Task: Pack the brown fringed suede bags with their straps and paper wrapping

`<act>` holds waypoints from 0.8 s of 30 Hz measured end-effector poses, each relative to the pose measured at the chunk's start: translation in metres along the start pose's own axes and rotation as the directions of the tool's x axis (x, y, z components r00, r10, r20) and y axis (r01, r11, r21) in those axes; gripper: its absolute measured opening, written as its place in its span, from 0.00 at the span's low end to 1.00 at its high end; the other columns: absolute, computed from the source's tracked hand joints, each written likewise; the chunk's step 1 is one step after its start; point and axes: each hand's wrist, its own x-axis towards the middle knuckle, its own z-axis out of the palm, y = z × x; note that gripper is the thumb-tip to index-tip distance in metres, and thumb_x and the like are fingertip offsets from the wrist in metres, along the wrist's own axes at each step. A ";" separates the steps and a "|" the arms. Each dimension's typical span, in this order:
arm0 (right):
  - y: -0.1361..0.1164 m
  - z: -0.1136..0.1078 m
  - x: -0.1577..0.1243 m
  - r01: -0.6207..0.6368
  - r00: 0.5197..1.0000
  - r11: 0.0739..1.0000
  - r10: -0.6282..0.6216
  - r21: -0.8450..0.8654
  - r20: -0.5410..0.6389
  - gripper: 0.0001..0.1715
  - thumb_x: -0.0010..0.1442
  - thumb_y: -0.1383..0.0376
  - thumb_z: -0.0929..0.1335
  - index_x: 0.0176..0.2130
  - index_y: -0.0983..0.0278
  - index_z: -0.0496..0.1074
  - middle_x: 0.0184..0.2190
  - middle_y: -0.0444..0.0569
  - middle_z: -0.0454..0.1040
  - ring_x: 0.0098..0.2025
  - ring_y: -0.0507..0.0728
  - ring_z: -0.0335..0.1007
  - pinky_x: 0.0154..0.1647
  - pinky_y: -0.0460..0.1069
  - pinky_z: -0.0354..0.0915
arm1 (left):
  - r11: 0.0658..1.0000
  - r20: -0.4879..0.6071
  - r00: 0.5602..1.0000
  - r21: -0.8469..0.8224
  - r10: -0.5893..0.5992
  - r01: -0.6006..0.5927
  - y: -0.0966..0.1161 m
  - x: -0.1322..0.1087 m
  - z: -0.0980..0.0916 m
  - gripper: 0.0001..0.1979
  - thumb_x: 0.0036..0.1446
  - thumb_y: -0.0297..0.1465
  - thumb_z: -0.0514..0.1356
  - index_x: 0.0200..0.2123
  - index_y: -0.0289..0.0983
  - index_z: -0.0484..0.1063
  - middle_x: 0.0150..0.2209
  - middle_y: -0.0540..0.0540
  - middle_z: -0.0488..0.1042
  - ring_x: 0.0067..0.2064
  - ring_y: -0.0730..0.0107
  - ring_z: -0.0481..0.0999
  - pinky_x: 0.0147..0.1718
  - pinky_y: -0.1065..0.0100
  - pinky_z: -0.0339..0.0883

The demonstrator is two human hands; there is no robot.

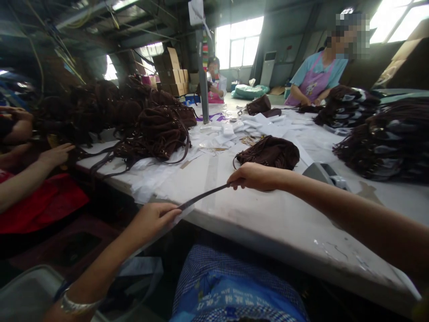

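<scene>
A thin dark strap [204,195] stretches between my two hands over the table's front edge. My left hand [156,221] is closed on its lower end, with thumb and fingers pressed together. A strip of clear or whitish film seems to hang along the strap near that hand. My right hand [250,175] pinches the other end, higher and further right. Just behind my right hand lies a dark brown soft bag [271,152] with metal rings. Whether the strap joins this bag is hidden by my hand.
Brown bags are heaped at the left [157,129]; flat brown stacks [392,138] stand at the right. White paper packets [231,127] cover the table's middle. A grey tape dispenser [325,174] sits near my right forearm. A co-worker's hand [55,154] is at left; another person [315,80] works opposite.
</scene>
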 end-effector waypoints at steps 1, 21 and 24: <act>-0.005 -0.005 0.001 0.016 1.000 0.999 -0.016 -0.044 -0.008 0.13 0.62 0.70 0.65 0.39 0.64 0.80 0.33 0.47 0.80 0.35 0.54 0.74 0.36 0.45 0.62 | 1.000 0.009 1.000 0.001 0.024 -0.024 0.004 0.002 0.001 0.22 0.63 0.47 0.53 0.29 0.39 0.78 0.28 0.50 0.77 0.32 0.64 0.74 0.32 0.70 0.61; 0.012 -0.019 -0.007 0.010 0.961 0.954 -0.092 0.301 0.260 0.13 0.59 0.59 0.70 0.37 0.68 0.77 0.29 0.44 0.76 0.32 0.50 0.72 0.36 0.44 0.64 | 0.990 0.188 0.982 -0.141 0.002 0.025 0.019 0.039 0.005 0.25 0.62 0.51 0.53 0.31 0.37 0.77 0.27 0.49 0.76 0.29 0.66 0.73 0.28 0.71 0.62; -0.012 -0.016 0.007 0.100 0.959 0.943 -0.176 0.318 0.221 0.09 0.60 0.63 0.69 0.36 0.67 0.76 0.27 0.42 0.74 0.30 0.49 0.71 0.34 0.44 0.64 | 0.956 0.162 0.986 -0.293 0.047 0.003 0.040 0.050 0.018 0.24 0.61 0.51 0.55 0.36 0.37 0.79 0.31 0.45 0.79 0.34 0.62 0.76 0.33 0.69 0.67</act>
